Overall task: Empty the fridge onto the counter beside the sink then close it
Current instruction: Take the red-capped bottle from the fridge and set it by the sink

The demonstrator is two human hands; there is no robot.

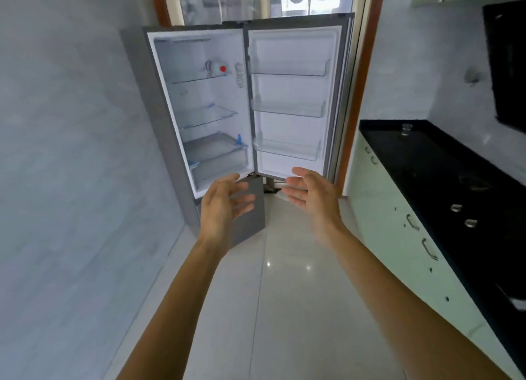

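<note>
Narrow kitchen, black counter point(427, 157) along the right. The fridge point(159, 117) stands open ahead, its door point(293, 89) swung wide for access. Left hand point(225, 206) and right hand point(310, 193) stretch forward, fingers spread, empty. The red-capped bottle point(216, 68) lies well above and beyond them, on the top shelf.

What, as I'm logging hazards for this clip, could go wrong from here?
1. The red-capped bottle seems to lie on its side on the top shelf; it could roll off when grabbed. The left hand and right hand are open, short of it.
2. A glass stands on the counter near the fridge; setting the bottle there might knock it over.
</note>
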